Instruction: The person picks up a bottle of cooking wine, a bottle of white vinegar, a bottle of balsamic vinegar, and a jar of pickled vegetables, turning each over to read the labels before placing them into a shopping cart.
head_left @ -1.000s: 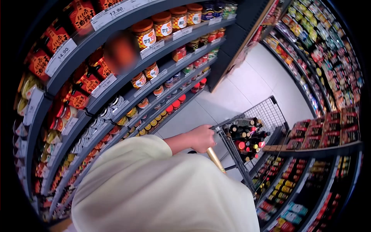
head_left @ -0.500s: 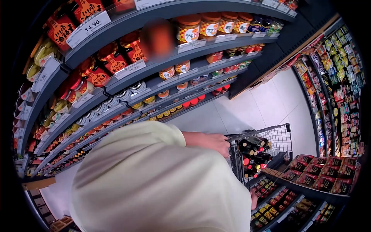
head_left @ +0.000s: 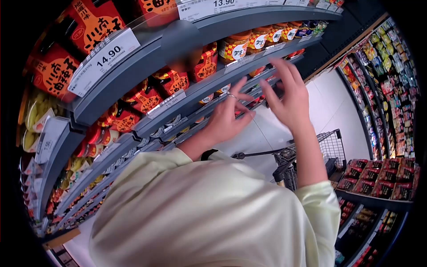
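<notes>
My left hand (head_left: 227, 118), with a ring on one finger, is raised before the shelves with its fingers apart and nothing in it. Close to its right, my right hand (head_left: 288, 95) is lifted a little higher, fingers spread and empty. Jars with checkered yellow-and-red labels (head_left: 234, 46) stand on the shelf just beyond the hands. To the left of these sit red and orange packages (head_left: 173, 81) with black lettering. Below my right forearm is the shopping cart (head_left: 331, 149), its handle end partly hidden by that arm and my shirt.
Curved grey shelving (head_left: 147, 53) runs along the left and front, with a 14.90 price tag (head_left: 104, 62) on its edge. Pale floor tiles (head_left: 338, 102) lie beyond the cart. Red boxed packs (head_left: 378, 178) are stacked at right, and more stocked shelves (head_left: 391, 89) stand behind.
My right hand has come up from low beside the cart and my left hand has left the cart handle; both are now before the shelves. The view has moved nearer the shelves.
</notes>
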Demonstrator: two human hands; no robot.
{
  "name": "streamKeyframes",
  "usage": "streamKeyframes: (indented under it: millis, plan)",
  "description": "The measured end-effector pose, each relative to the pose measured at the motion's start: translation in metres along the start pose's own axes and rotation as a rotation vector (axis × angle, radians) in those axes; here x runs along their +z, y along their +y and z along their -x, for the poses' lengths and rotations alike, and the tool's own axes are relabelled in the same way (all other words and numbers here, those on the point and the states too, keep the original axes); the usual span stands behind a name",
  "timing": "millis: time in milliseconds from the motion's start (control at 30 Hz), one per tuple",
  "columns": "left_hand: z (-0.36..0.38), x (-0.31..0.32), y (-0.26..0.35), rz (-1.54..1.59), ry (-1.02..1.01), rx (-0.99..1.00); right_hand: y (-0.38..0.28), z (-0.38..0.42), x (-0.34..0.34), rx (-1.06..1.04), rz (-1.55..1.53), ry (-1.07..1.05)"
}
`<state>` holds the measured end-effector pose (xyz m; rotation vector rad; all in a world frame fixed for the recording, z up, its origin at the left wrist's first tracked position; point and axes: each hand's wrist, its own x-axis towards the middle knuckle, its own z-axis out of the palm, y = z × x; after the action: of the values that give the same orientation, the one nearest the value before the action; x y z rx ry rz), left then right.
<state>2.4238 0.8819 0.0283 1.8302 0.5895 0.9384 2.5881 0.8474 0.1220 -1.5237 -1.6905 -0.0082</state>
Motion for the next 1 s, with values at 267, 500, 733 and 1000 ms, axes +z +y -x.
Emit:
streamKeyframes:
  millis: [267,500,733,1000]
  plan:
    - [-0.012,-0.03,-0.006,0.061,0.083,-0.003,0.009,-0.087,0.055,-0.006,0.228,-0.071]
    - [-0.015,-0.032,-0.006,0.041,0.051,-0.042,-0.004,-0.109,0.069,-0.004,0.32,-0.108]
    - [-0.013,-0.028,-0.012,0.12,0.051,-0.067,0.005,-0.085,0.073,-0.06,0.097,0.098]
    - [-0.018,-0.017,-0.003,0.484,-0.056,-0.242,0.01,-0.042,0.061,-0.007,-0.127,0.529]
